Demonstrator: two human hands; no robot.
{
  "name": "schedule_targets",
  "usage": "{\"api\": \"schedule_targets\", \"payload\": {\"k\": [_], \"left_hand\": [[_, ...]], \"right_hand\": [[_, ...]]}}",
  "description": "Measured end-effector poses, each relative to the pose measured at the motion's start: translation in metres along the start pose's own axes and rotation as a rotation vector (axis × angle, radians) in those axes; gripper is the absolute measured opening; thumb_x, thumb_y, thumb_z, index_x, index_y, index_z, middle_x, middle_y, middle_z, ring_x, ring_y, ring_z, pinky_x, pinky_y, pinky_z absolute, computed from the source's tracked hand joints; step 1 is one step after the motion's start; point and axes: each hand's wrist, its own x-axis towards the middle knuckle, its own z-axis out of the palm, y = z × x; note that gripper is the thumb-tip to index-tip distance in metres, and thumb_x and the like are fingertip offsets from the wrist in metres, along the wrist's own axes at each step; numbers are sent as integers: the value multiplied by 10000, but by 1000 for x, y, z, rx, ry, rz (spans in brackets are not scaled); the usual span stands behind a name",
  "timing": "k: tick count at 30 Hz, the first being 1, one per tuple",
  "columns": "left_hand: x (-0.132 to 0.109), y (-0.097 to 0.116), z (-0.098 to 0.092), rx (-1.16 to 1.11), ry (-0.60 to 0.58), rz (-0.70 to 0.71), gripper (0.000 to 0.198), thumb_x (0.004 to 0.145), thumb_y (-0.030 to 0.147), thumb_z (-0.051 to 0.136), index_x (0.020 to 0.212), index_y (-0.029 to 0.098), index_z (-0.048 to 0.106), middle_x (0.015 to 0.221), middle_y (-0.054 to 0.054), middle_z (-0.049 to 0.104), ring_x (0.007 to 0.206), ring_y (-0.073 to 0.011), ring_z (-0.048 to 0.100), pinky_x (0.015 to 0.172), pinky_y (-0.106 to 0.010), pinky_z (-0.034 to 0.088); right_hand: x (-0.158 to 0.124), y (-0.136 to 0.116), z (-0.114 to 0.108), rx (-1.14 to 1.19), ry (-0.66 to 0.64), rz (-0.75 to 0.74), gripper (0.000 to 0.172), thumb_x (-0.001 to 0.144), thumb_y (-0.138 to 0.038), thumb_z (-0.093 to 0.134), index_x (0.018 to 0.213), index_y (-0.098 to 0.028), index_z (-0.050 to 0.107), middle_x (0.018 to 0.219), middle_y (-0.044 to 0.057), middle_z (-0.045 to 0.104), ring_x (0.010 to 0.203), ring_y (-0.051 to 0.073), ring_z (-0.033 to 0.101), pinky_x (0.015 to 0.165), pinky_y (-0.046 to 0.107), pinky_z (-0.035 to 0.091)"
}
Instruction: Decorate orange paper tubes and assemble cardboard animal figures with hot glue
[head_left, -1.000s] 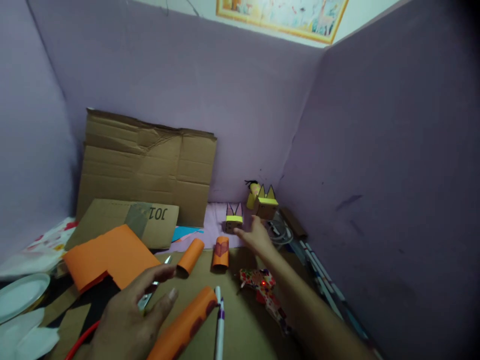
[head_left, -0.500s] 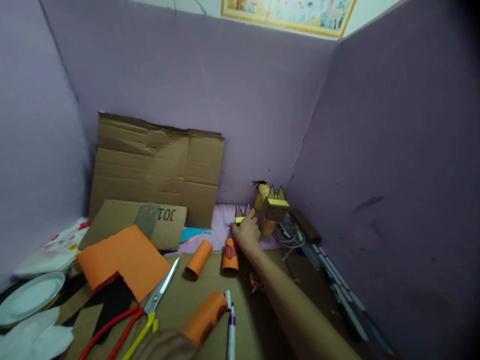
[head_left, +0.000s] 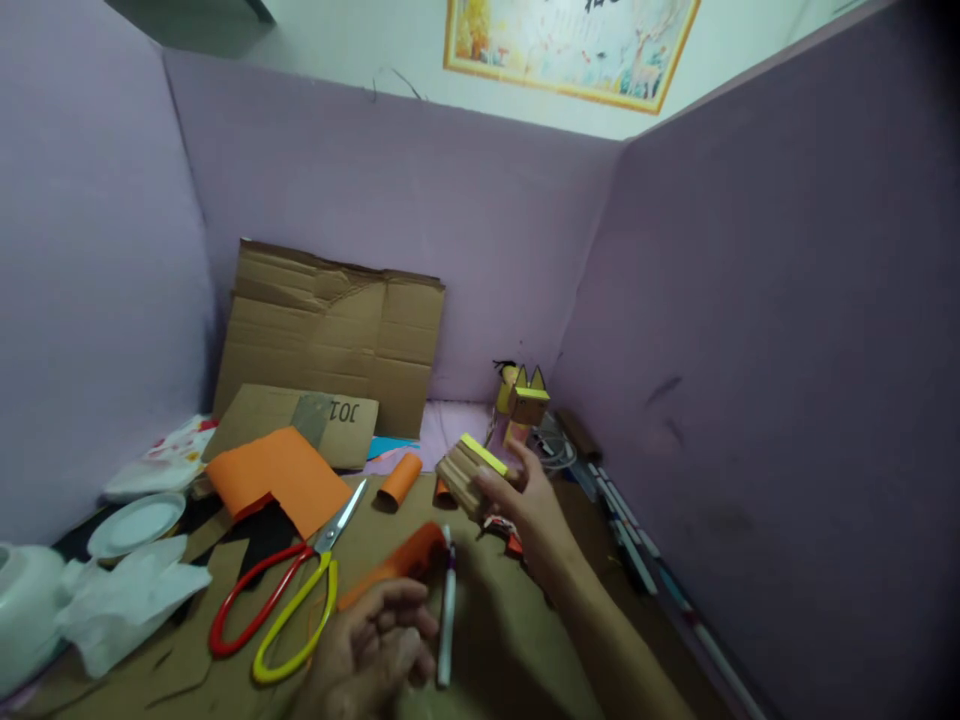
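My right hand (head_left: 525,500) is closed on a small cardboard box figure (head_left: 466,472) with a yellow band, lifted above the cardboard mat. My left hand (head_left: 375,645) hovers low in front, fingers loosely curled with nothing in them, next to a white marker (head_left: 446,615) and a long orange paper roll (head_left: 394,565). A shorter orange roll (head_left: 399,480) lies just behind. Red-and-yellow scissors (head_left: 292,590) lie to the left. A second box figure with pointed ears (head_left: 527,400) stands in the far corner.
Purple partition walls close in the back and right. Cardboard sheets (head_left: 330,330) lean on the back wall, orange paper (head_left: 281,475) lies in front. A white plate (head_left: 135,520), crumpled tissue (head_left: 127,600), a coiled cable (head_left: 556,448) and pens (head_left: 634,545) line the edges.
My right hand took the small banded box figure from the back and brought it toward me, off the surface. My left hand came back into view near the marker. The view shifted upward.
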Motion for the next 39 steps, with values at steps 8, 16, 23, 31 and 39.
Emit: {"api": "schedule_targets", "payload": {"k": [8,16,23,31,39], "left_hand": [[28,-15,-12,12,22,-88,434,575,474,799,827,147,664,696,-51,684,523,-142,614,469,-238,467],[33,12,-18,127,126,123,417,616,374,799,954,154,693,1100,-125,693,1110,-293,593,941,-370,457],[16,25,-10,-121,-210,-93,503,666,393,768,1088,136,670,1034,-146,707,1023,-313,630,790,-358,503],[20,21,-11,7,-115,-90,343,658,311,767,956,152,705,937,-89,721,801,-198,652,606,-231,471],[22,8,-11,279,-105,85,225,670,292,726,834,139,723,745,-32,688,705,-197,595,605,-270,449]], "right_hand": [[-42,17,-6,645,-228,413,309,671,-417,743,779,-168,595,464,-47,572,358,82,512,363,159,399],[-43,25,-1,563,-349,433,374,719,-519,670,793,-157,609,548,5,649,473,128,607,525,237,507],[-55,28,4,311,-527,411,497,710,-591,642,955,-159,611,658,15,676,520,135,616,489,230,470],[-59,26,6,284,-466,339,532,685,-623,681,981,-187,609,671,-11,639,492,96,549,494,210,468],[-63,34,15,340,-475,270,565,676,-533,743,1108,-198,600,947,54,699,812,194,666,730,306,505]]}}
